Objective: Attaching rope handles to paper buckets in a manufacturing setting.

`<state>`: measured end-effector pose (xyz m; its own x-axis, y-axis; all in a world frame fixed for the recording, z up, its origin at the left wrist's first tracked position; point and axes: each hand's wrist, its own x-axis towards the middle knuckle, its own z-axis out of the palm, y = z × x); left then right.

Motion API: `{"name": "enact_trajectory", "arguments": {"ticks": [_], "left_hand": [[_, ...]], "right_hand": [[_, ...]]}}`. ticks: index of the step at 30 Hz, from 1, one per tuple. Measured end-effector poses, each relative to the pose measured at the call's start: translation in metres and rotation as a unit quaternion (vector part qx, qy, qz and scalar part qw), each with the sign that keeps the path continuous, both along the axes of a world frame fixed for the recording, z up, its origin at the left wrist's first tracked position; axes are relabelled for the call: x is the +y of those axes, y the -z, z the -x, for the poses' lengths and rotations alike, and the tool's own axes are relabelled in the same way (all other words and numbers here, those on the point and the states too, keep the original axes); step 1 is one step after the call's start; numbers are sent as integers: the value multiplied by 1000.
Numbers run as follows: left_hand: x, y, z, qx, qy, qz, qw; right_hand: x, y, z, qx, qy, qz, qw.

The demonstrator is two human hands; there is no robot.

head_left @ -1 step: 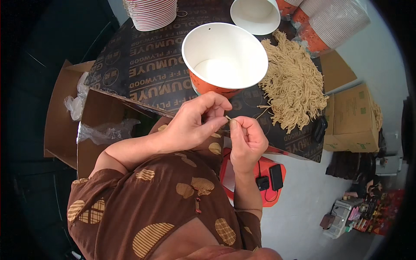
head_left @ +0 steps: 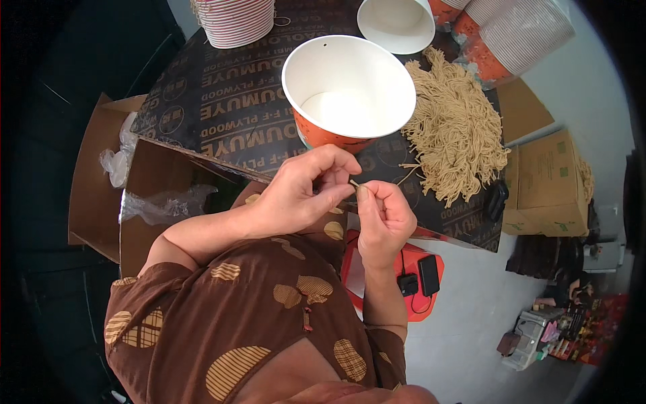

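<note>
A short length of tan cord [head_left: 354, 182] sits at the centre of the frame, pinched between the two hands just below the rim of an open paper bucket. The left hand [head_left: 303, 192] closes thumb and forefinger on one end while its other fingers curl over the top; the right hand [head_left: 385, 219], held as a loose fist, nips the other end between thumb and fingertip, so the piece is stretched taut in the air rather than resting on anything, a grip that suits fine work on the strand.

Directly above the hands, the large paper bucket [head_left: 348, 94], white inside and orange outside, stands upright and empty, mouth open toward the worker and within easy reach. To its right, a loose heap of matching tan cords [head_left: 457, 124] lies spread on the dark printed plywood board [head_left: 222, 111] that serves as the worktop. Stacks of nested buckets [head_left: 237, 20] line the upper edge. An open cardboard box [head_left: 101, 175] with clear plastic liner waits at left; a red stool [head_left: 420, 286] carrying a black charger shows at lower right.
</note>
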<state>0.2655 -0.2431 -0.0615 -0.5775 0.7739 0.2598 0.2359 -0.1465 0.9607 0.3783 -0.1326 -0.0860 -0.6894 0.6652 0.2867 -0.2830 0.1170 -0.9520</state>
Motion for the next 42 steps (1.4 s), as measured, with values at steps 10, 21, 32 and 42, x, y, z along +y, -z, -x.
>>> {"name": "enact_trajectory", "arguments": {"ticks": [10,21,32,42], "left_hand": [[-1,4,2,90,-24,-13,996],[2,7,1,145,-49,5,988],[5,15,6,11,-46,-8,999],[-4,14,9,11,-45,8,999]], "right_hand": [[-3,0,-1,6,-29,-3,1000],[-3,7,-1,-6,-1,-108,994],[-2,2,0,-15,17,-123,992],[10,6,16,21,107,-67,992]]}}
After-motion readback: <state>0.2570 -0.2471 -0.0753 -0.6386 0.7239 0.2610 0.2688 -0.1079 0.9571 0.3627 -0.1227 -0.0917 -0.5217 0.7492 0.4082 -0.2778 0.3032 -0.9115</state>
